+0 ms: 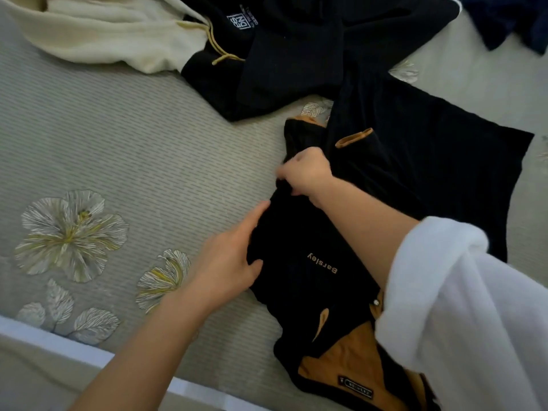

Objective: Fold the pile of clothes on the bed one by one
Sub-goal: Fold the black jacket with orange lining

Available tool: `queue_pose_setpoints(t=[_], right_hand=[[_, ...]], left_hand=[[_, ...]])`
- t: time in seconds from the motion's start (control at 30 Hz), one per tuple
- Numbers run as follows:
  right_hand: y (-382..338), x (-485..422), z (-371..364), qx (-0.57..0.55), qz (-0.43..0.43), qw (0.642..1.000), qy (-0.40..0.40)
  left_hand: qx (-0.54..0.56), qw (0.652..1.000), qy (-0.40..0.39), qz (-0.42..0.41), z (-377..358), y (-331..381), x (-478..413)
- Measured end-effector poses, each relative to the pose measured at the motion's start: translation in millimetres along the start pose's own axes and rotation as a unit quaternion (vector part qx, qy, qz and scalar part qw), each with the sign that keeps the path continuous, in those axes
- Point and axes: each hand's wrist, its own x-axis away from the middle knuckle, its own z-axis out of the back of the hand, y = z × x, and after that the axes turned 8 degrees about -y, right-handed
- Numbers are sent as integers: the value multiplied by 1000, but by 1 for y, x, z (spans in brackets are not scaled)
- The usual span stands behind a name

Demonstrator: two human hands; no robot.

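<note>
The right hand (pixel 305 173) is gripping a bunch of black cloth. Its fingers are curling round a sleeve-side fold of the black shirt (pixel 311 262), seemingly drawing it in over the body of the garment. The left hand (pixel 228 262) is lying with its fingers nearly straight along the shirt's left edge and its thumb resting on top, so it is pressing the fold line down rather than clutching it.

The shirt is lying on the bed (pixel 133 143) right in front of the person, with its tan collar nearest the camera. Its far half is spreading flat to the right, beyond the arm in the white sleeve (pixel 459 307).

By my reading this garment is only partway folded: one side is being turned in and the other is not yet touched. Further up the bed a cream-and-black hoodie (pixel 296 54) is sprawling unfolded, its lower edge overlapping the shirt. A navy garment (pixel 510 22) is lying crumpled at the far right corner. No finished folded piece is showing anywhere, so most of the task looks to be remaining.
</note>
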Motion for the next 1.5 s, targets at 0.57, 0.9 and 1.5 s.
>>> queue_pose_setpoints(t=[0.57, 0.9, 1.5], right_hand=[[145, 80, 113, -600, -90, 794, 50], [116, 46, 169, -590, -25, 801, 95], [236, 47, 206, -411, -126, 847, 313]], left_hand=[[-228, 968, -99, 17, -83, 36, -14], [-237, 966, -92, 54, -88, 42, -16], [-214, 977, 13, -2, -93, 57, -28]])
